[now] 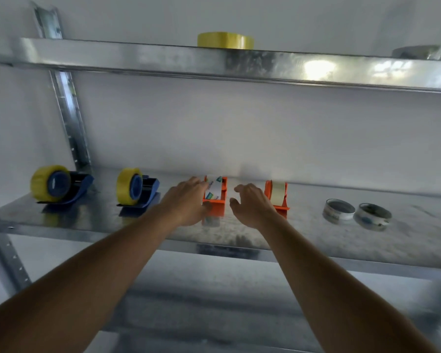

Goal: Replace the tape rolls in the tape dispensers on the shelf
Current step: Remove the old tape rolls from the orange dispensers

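The left hand (186, 205) gripped the near orange dispenser (214, 200), its fingers curled over the left side wall and the thumb pressed at the front lower corner. Between those fingers and the dispenser's far wall sat a tape roll with a white printed label (214, 191). The right hand (250, 207) hovered just right of that dispenser, fingers spread and loosely bent, holding nothing; whether its fingertips touched the orange wall could not be told. Directly behind the right hand's knuckles stood a second orange dispenser (276, 197) carrying a pale roll (277, 191). Farther right of those fingers, two flat, nearly used-up rolls (339, 212) (373, 216) lay side by side on the metal shelf (239, 235). To the left of the left hand stood two blue dispensers (140, 193) (61, 191), each loaded with a yellow roll. On the upper shelf (138, 57), above both hands, a yellow tape roll (225, 40) lay flat.
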